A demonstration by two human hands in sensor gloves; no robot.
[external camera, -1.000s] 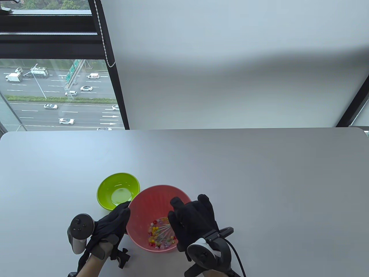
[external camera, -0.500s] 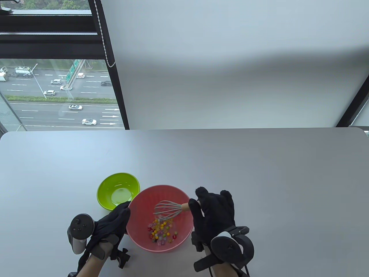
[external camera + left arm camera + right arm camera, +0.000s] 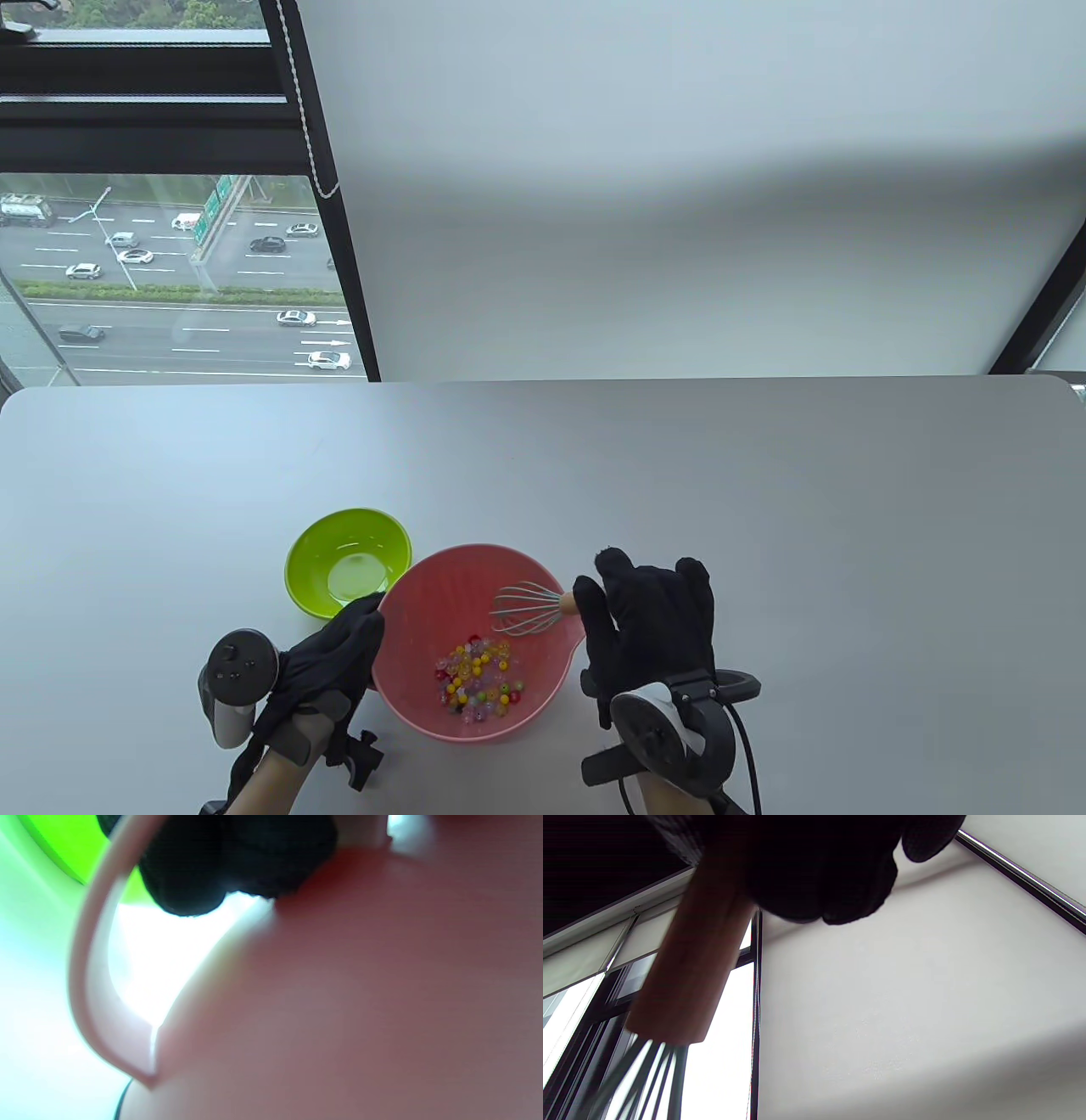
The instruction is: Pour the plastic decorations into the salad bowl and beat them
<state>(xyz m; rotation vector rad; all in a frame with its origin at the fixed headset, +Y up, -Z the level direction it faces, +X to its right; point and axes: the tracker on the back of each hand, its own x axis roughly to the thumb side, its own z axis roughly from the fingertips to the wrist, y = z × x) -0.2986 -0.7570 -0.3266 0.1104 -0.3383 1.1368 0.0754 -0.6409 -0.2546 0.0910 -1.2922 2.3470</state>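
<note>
The right hand (image 3: 649, 624), gripping the whisk (image 3: 530, 608), has lifted it rightward off the beads (image 3: 479, 683); left hand (image 3: 327, 671) still grips the pink bowl (image 3: 416, 611).

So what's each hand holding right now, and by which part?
The right hand grips the whisk by its wooden handle, wires over the pink salad bowl. The left hand holds that bowl's rim on its left side.

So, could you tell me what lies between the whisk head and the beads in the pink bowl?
Nothing: in the table view only bare pink bowl floor separates the whisk head, near the right rim, from the beads.
</note>
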